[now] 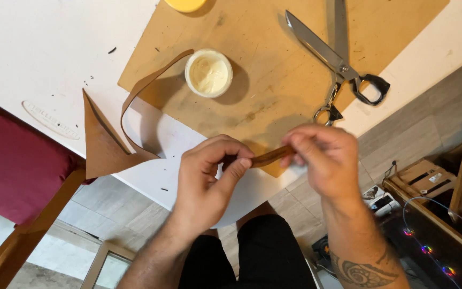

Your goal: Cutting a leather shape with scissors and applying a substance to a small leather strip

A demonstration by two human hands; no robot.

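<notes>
Head view: both hands work at the near edge of a white table (38,48). The left hand (209,176) is closed in a pinch, thumb and forefinger meeting on one end of a brown leather strap (271,156). The right hand (324,160) is also closed, its fingertips curled over the strap's other end. The short stretch of strap seen between the two hands looks folded or rolled narrow and is held just above the table edge, over the near corner of a tan board (274,69).

From behind the left hand the strap runs on to the left, loops up in a thin curve onto the board, and joins a wide triangular leather flap (102,142) that lies on the white top near the table's edge.

On the board, just beyond the hands, stands an open round jar (208,73) of pale cream. To its right lie large metal shears (338,59), blades apart, black handles toward the right hand, well clear of it. A yellow lid (185,4) shows at the top edge.

Left of the table is a chair (17,166) with a red seat and wooden frame. Below the hands are the person's dark shorts (263,251) over a tiled floor. At the right stands a wooden crate (429,182) with coloured lights beside it
</notes>
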